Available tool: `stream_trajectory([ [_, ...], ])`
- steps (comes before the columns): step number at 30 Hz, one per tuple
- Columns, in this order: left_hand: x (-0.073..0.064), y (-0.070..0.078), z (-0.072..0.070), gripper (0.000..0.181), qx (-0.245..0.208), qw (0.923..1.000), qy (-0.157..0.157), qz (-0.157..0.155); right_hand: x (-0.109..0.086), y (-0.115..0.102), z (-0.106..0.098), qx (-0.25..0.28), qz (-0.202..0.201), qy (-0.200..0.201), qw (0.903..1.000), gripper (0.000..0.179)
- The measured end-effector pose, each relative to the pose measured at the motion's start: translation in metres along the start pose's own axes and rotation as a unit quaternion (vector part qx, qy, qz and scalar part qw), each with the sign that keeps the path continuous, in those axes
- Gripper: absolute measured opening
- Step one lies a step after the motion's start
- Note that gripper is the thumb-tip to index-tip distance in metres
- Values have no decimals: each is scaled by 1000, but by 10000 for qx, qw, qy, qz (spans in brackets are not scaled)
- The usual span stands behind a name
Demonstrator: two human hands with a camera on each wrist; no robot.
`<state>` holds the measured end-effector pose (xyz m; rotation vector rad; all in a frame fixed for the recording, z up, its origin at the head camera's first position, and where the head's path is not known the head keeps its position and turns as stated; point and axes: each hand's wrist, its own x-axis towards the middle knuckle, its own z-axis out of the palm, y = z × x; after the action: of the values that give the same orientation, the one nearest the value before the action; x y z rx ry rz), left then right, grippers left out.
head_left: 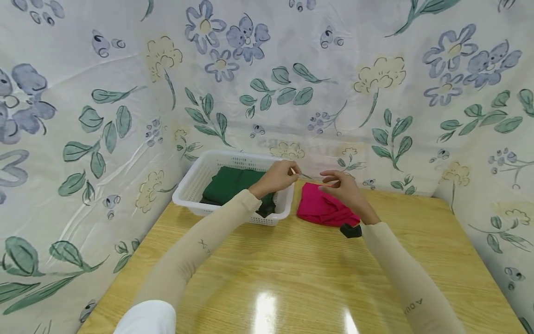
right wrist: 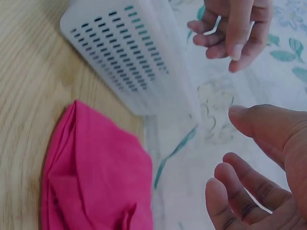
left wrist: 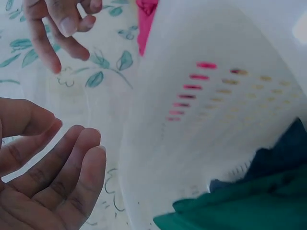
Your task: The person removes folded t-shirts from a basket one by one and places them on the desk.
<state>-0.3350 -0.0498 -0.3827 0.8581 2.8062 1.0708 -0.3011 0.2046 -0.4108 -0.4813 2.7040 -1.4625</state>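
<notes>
My left hand point(head_left: 278, 177) hovers over the right end of a white plastic basket point(head_left: 285, 204). Its fingers bend loosely, thumb near the forefinger, with nothing visible between them. Inside the basket lies a folded green cloth point(head_left: 229, 182), with a darker cloth point(left wrist: 276, 158) beside it in the left wrist view. To the right, my right hand point(head_left: 345, 189) hangs above a folded pink cloth point(head_left: 319, 208), its fingers spread in a loose curve around nothing. The pink cloth point(right wrist: 103, 167) lies on the table, apart from the hand in the right wrist view.
The wooden table point(head_left: 267, 264) bears the basket and the pink cloth near its back edge. A floral fabric backdrop point(head_left: 267, 93) rises behind and along both sides. Black wrist pieces point(head_left: 351, 230) sit at both cuffs.
</notes>
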Motion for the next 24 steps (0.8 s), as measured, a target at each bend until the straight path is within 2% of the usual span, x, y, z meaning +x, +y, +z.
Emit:
stream_trajectory([
  [7,-18,-18,-18,23,-164,9997,21,-190,7,-16,15,-73,-258,-94,9996,51],
  [11,-27,-29,-26,20,-279,9990,125,-335,11,-24,24,-4,-325,-129,9994,50],
  [15,-34,-39,-36,17,-368,9981,164,-458,14,-35,34,109,-395,-198,9990,49],
  [24,-48,-63,-58,27,-438,9967,168,-657,25,-52,61,171,-607,-426,9971,48],
])
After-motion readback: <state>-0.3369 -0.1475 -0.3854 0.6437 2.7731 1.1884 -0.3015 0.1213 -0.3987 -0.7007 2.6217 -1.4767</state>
